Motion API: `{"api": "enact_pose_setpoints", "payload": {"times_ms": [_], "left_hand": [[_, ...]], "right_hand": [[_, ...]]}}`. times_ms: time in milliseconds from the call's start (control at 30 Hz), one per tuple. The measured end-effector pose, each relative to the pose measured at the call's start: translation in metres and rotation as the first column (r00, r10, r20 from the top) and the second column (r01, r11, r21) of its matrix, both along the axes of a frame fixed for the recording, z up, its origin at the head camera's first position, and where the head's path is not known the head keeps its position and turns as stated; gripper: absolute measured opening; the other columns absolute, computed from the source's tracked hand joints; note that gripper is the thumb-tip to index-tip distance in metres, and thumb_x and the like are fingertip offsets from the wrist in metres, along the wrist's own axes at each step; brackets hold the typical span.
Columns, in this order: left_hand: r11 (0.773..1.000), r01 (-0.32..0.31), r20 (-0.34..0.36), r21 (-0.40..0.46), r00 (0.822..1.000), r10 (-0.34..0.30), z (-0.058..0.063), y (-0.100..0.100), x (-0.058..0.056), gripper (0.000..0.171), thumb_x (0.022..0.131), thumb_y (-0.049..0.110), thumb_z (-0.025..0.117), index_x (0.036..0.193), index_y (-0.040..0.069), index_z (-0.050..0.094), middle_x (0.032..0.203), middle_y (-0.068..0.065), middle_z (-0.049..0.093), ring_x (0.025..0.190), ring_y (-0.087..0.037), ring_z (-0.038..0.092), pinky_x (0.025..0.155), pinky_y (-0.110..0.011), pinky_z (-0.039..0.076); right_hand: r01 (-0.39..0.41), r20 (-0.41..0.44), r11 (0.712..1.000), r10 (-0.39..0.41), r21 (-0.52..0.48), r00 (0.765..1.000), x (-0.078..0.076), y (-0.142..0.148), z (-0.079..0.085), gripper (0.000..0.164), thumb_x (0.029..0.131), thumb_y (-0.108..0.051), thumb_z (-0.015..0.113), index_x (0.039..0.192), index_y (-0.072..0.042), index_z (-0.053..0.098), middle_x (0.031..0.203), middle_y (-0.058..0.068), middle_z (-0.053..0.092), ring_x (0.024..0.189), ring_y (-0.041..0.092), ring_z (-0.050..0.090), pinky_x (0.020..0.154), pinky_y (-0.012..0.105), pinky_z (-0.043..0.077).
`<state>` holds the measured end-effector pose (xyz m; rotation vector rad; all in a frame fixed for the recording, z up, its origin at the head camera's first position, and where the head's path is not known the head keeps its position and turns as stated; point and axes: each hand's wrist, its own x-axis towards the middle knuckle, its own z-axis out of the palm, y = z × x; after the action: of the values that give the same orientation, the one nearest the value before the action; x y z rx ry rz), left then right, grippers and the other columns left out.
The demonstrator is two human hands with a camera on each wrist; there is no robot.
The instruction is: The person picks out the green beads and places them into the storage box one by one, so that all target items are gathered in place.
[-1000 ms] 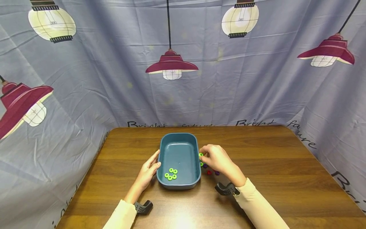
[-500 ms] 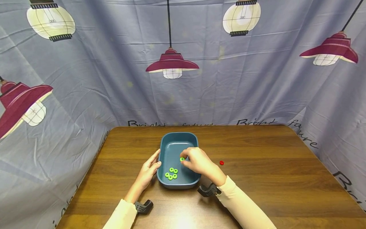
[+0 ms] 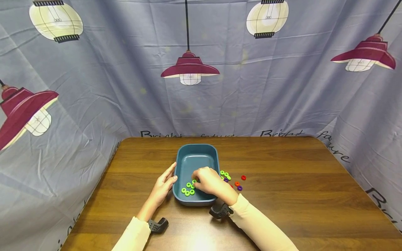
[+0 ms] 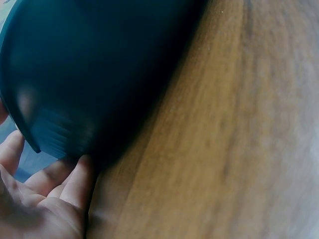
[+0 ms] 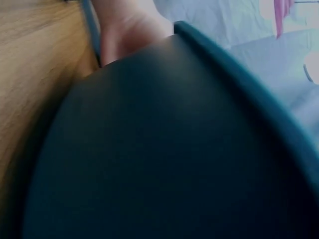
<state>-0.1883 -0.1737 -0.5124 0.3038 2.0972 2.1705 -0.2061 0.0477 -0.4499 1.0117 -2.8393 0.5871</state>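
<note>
A blue-green plastic bin stands on the table, several small green rings lying in its near left part. My left hand rests against the bin's left wall with fingers extended; in the left wrist view, the fingertips touch the wall's outside low down. Inside the bin, my right hand pinches a green ring between thumb and index finger, close beside the other rings. In the right wrist view the bin's outer wall hides the right fingers.
Right of the bin lie loose rings: several green rings, a red ring, an orange ring and a purple ring. My right forearm passes over the bin's near right corner. A printed curtain hangs behind the wooden table.
My right hand has carried a green ring from the pile on the right over the bin's wall and down to the near left rings. The left hand has stayed at the bin.
</note>
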Motion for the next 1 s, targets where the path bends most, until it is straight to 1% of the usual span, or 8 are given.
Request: {"api": "enact_pose_setpoints", "payload": {"times_ms": [100,300,400,600,767,1000], "left_hand": [[1.0,-0.002,-0.006,-0.008,1.0,0.002,0.0,0.0,0.0,0.061,0.104,0.009,0.049,0.161,0.006,0.027,0.17,-0.02,0.016,0.156,-0.038,0.016,0.118,-0.059,0.027],[1.0,-0.006,-0.004,-0.018,1.0,0.006,0.0,-0.001,0.0,0.061,0.104,0.009,0.049,0.161,0.008,0.028,0.17,-0.019,0.016,0.156,-0.038,0.015,0.119,-0.059,0.026],[1.0,-0.007,-0.001,-0.03,1.0,0.007,0.0,-0.001,0.0,0.061,0.104,0.01,0.049,0.161,0.008,0.027,0.17,-0.019,0.016,0.156,-0.038,0.015,0.118,-0.059,0.026],[1.0,-0.006,0.002,-0.02,1.0,0.006,0.001,-0.001,-0.002,0.061,0.104,0.009,0.048,0.162,0.008,0.027,0.17,-0.019,0.015,0.157,-0.038,0.015,0.118,-0.058,0.027],[1.0,-0.007,0.011,-0.004,1.0,0.007,0.002,0.001,-0.002,0.062,0.103,0.007,0.048,0.162,0.007,0.027,0.17,-0.019,0.015,0.157,-0.036,0.015,0.118,-0.055,0.029],[1.0,-0.008,0.007,-0.006,1.0,0.008,0.001,0.001,-0.001,0.062,0.103,0.007,0.048,0.161,0.007,0.027,0.17,-0.02,0.016,0.156,-0.036,0.018,0.117,-0.053,0.031]], "right_hand": [[0.007,-0.008,1.0,-0.007,0.013,1.0,0.0,-0.001,-0.003,0.008,0.077,-0.015,0.081,0.079,-0.012,0.073,0.066,-0.005,0.06,0.062,0.01,0.051,0.055,0.027,0.041],[0.017,-0.022,0.999,-0.016,0.037,1.0,0.001,-0.001,-0.007,0.01,0.076,-0.013,0.08,0.074,-0.013,0.07,0.067,-0.004,0.064,0.06,0.01,0.05,0.054,0.028,0.041],[0.029,-0.024,0.998,-0.027,0.051,0.999,0.001,0.0,-0.009,0.013,0.074,-0.012,0.079,0.071,-0.014,0.068,0.066,-0.004,0.063,0.059,0.011,0.048,0.053,0.029,0.04],[0.052,-0.023,0.994,-0.05,0.093,0.999,0.0,-0.001,-0.011,0.022,0.074,-0.012,0.08,0.063,-0.017,0.061,0.061,-0.007,0.053,0.056,0.012,0.043,0.052,0.03,0.037],[0.045,-0.021,0.992,-0.043,0.115,0.999,0.001,-0.001,-0.012,0.029,0.073,-0.015,0.083,0.06,-0.019,0.058,0.06,-0.009,0.047,0.056,0.011,0.04,0.051,0.03,0.036],[0.011,-0.026,0.992,-0.008,0.129,1.0,0.002,-0.002,-0.012,0.045,0.071,-0.012,0.08,0.054,-0.021,0.04,0.058,-0.011,0.032,0.055,0.009,0.031,0.05,0.025,0.025]]}}
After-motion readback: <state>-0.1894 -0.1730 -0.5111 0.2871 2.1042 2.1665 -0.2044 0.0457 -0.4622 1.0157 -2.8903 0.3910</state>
